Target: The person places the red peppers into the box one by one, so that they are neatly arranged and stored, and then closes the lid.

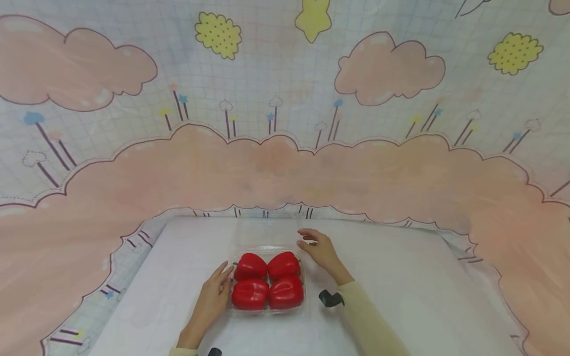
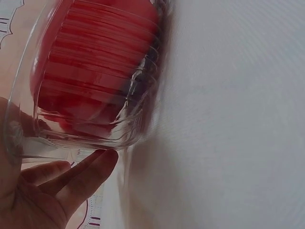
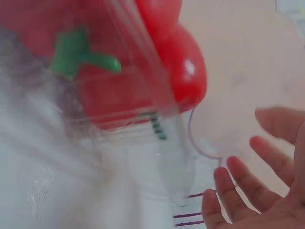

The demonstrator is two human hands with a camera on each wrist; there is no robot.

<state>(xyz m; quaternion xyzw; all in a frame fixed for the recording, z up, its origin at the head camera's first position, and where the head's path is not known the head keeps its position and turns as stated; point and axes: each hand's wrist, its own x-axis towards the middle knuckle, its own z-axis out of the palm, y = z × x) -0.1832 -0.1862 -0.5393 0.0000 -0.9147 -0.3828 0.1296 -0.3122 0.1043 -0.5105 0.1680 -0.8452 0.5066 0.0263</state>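
Observation:
Several red bell peppers sit in a clear plastic clamshell box, whose transparent lid lies folded back on the far side. At the box's left side is my left hand; in the left wrist view its extended fingers lie against the ribbed wall. My right hand hovers by the lid's right edge with its fingers loosely spread. In the right wrist view that hand holds nothing and stands apart from the box, where a green pepper stem shows through the wall.
A white table surface extends around the box. Behind it hangs a cloth printed with clouds and stars. A small black object sits beside the right sleeve.

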